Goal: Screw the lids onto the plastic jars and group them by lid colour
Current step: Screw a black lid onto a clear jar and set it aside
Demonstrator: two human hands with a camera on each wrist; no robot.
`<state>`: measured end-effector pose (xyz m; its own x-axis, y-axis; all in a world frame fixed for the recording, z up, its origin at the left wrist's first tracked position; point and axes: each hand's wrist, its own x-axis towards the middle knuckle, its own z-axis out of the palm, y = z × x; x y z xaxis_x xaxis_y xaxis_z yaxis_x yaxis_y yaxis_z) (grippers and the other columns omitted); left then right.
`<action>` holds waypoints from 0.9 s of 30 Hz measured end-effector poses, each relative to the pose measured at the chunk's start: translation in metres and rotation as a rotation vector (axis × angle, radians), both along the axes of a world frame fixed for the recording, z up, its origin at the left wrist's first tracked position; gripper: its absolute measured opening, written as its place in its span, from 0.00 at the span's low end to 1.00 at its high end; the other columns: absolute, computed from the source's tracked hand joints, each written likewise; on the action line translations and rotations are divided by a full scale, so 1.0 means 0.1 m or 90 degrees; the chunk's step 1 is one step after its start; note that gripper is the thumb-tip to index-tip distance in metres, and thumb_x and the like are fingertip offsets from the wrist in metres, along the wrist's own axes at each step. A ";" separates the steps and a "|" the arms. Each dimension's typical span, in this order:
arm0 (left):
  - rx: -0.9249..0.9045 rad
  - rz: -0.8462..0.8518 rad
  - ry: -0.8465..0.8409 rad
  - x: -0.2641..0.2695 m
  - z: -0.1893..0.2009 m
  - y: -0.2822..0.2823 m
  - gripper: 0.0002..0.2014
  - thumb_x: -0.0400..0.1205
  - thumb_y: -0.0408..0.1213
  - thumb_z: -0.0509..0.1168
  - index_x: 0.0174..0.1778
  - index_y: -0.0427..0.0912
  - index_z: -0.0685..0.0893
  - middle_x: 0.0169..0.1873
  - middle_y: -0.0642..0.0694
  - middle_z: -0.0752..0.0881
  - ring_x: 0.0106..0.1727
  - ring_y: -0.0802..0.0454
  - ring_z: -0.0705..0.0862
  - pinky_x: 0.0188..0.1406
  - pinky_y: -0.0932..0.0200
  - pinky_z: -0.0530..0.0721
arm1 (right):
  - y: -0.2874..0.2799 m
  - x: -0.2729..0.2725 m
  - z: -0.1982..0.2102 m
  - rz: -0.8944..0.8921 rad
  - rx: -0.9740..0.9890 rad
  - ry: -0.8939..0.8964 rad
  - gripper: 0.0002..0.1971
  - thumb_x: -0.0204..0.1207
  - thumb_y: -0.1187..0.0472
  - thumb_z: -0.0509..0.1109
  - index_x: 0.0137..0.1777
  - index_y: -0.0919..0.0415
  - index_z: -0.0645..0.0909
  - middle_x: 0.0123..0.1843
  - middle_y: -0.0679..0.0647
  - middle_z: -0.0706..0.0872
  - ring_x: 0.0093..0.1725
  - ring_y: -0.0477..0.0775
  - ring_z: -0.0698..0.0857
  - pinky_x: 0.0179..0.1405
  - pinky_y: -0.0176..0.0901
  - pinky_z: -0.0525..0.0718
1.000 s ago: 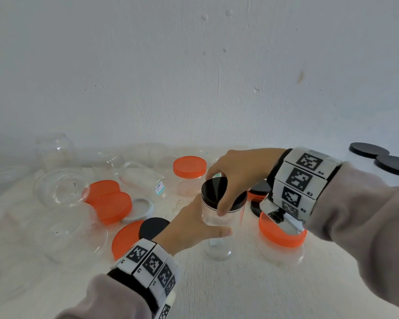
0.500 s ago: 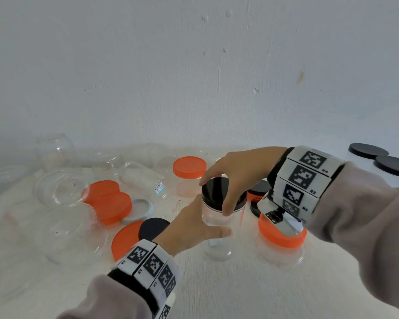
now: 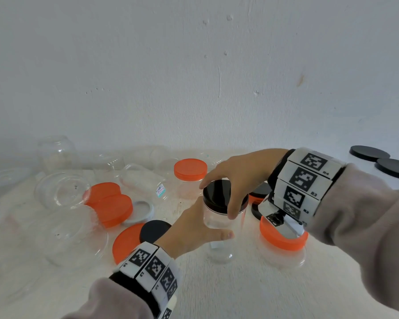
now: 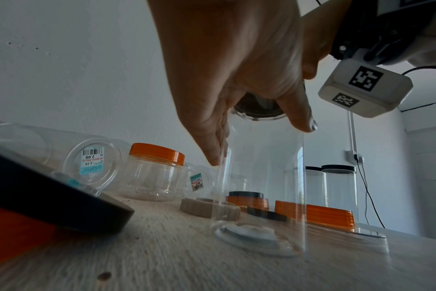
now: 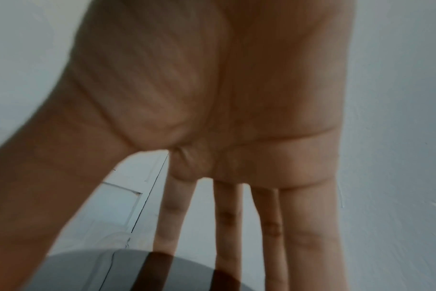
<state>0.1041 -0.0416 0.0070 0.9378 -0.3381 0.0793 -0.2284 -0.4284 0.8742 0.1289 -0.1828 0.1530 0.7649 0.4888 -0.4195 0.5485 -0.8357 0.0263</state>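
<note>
A tall clear plastic jar [image 3: 219,219] stands upright on the table in the middle of the head view. A black lid [image 3: 217,194] sits on its mouth. My left hand [image 3: 200,226] grips the jar's body from the left, its thumb across the front. In the left wrist view this hand [image 4: 260,144] wraps the jar [image 4: 261,196], with the lid [image 4: 258,111] seen from below. My right hand [image 3: 230,180] hovers over the lid with straight, spread fingers, and its thumb hangs down by the rim. The right wrist view shows those straight fingers [image 5: 227,216] above the lid [image 5: 87,271].
An orange-lidded jar [image 3: 283,240] stands just right of the held jar, under my right wrist. Another [image 3: 190,169] stands behind. Loose orange lids [image 3: 111,203], a black lid [image 3: 154,230] and a white lid [image 3: 141,210] lie left. Clear jars [image 3: 62,189] lie further left. Black-lidded jars [image 3: 369,153] stand far right.
My right hand has let go of the black lid, and its fingers have straightened and spread above it. The left hand and the jar have stayed put.
</note>
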 end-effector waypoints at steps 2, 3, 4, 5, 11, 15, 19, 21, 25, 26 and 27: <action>-0.003 -0.002 0.000 -0.01 0.01 0.00 0.43 0.70 0.46 0.79 0.73 0.65 0.59 0.63 0.68 0.75 0.58 0.74 0.73 0.47 0.83 0.72 | -0.01 0.02 -0.01 -0.004 0.021 -0.013 0.40 0.60 0.40 0.82 0.73 0.30 0.69 0.71 0.42 0.72 0.68 0.51 0.76 0.65 0.50 0.78; -0.006 -0.002 0.000 -0.01 0.01 0.00 0.43 0.70 0.46 0.79 0.74 0.65 0.59 0.64 0.67 0.75 0.60 0.72 0.74 0.48 0.82 0.72 | 0.00 0.02 -0.02 -0.014 0.029 -0.016 0.40 0.59 0.38 0.82 0.72 0.31 0.70 0.68 0.42 0.74 0.64 0.52 0.80 0.62 0.50 0.81; -0.008 -0.002 0.001 -0.01 0.02 0.00 0.44 0.70 0.46 0.79 0.75 0.64 0.59 0.66 0.64 0.75 0.63 0.69 0.74 0.51 0.80 0.71 | 0.01 0.02 -0.03 -0.028 0.035 -0.021 0.39 0.57 0.34 0.81 0.70 0.33 0.72 0.65 0.42 0.76 0.58 0.52 0.85 0.58 0.50 0.84; -0.010 -0.003 0.001 -0.01 0.02 0.00 0.44 0.70 0.46 0.79 0.76 0.63 0.58 0.68 0.62 0.75 0.66 0.65 0.73 0.54 0.77 0.71 | 0.02 0.02 -0.05 -0.043 0.043 -0.031 0.37 0.56 0.31 0.79 0.67 0.35 0.74 0.61 0.43 0.79 0.51 0.52 0.88 0.53 0.50 0.86; -0.013 -0.003 0.001 -0.01 0.00 0.00 0.42 0.70 0.45 0.79 0.71 0.67 0.58 0.69 0.63 0.74 0.68 0.65 0.72 0.54 0.77 0.70 | 0.01 0.00 -0.09 -0.073 0.034 -0.057 0.38 0.58 0.25 0.73 0.67 0.39 0.73 0.52 0.37 0.77 0.41 0.45 0.85 0.40 0.43 0.81; -0.010 0.000 -0.003 -0.01 0.01 -0.01 0.43 0.70 0.46 0.80 0.73 0.65 0.59 0.66 0.65 0.75 0.62 0.69 0.74 0.49 0.81 0.71 | -0.02 0.01 0.01 -0.027 0.014 0.008 0.41 0.61 0.39 0.81 0.74 0.30 0.66 0.70 0.40 0.72 0.68 0.51 0.75 0.66 0.52 0.77; -0.010 -0.006 -0.008 -0.02 0.02 -0.01 0.43 0.70 0.46 0.79 0.74 0.65 0.59 0.68 0.63 0.75 0.66 0.65 0.73 0.55 0.76 0.71 | -0.01 0.04 0.00 -0.027 0.050 -0.003 0.38 0.58 0.36 0.81 0.70 0.31 0.71 0.62 0.39 0.74 0.57 0.52 0.86 0.58 0.50 0.84; -0.014 -0.008 -0.008 -0.01 0.01 -0.01 0.44 0.70 0.46 0.79 0.75 0.65 0.58 0.70 0.61 0.74 0.70 0.61 0.72 0.61 0.70 0.70 | 0.00 0.04 -0.04 -0.048 0.061 -0.026 0.36 0.56 0.30 0.78 0.66 0.34 0.74 0.55 0.40 0.77 0.42 0.50 0.91 0.48 0.47 0.87; -0.011 -0.007 -0.007 -0.01 0.01 -0.01 0.40 0.70 0.47 0.79 0.67 0.72 0.58 0.67 0.66 0.74 0.66 0.67 0.72 0.59 0.75 0.69 | -0.02 0.03 -0.10 -0.092 0.064 -0.050 0.34 0.56 0.24 0.73 0.60 0.37 0.73 0.49 0.39 0.78 0.34 0.49 0.90 0.39 0.44 0.84; -0.012 -0.007 -0.007 -0.01 0.01 -0.01 0.39 0.70 0.47 0.79 0.65 0.73 0.59 0.65 0.68 0.74 0.64 0.69 0.73 0.56 0.78 0.69 | -0.02 0.03 -0.10 -0.094 0.060 -0.043 0.35 0.56 0.24 0.73 0.61 0.36 0.73 0.51 0.40 0.79 0.38 0.49 0.89 0.40 0.44 0.84; -0.015 -0.005 -0.007 -0.01 0.00 -0.01 0.39 0.69 0.46 0.80 0.65 0.73 0.60 0.64 0.69 0.75 0.63 0.70 0.73 0.53 0.80 0.71 | -0.03 0.03 -0.09 -0.088 0.053 -0.029 0.36 0.57 0.26 0.74 0.64 0.35 0.72 0.56 0.41 0.79 0.45 0.49 0.88 0.44 0.45 0.83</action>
<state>0.1031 -0.0426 0.0072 0.9342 -0.3432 0.0978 -0.2412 -0.4054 0.8817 0.1322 -0.1856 0.1440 0.8445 0.4093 -0.3453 0.4283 -0.9033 -0.0233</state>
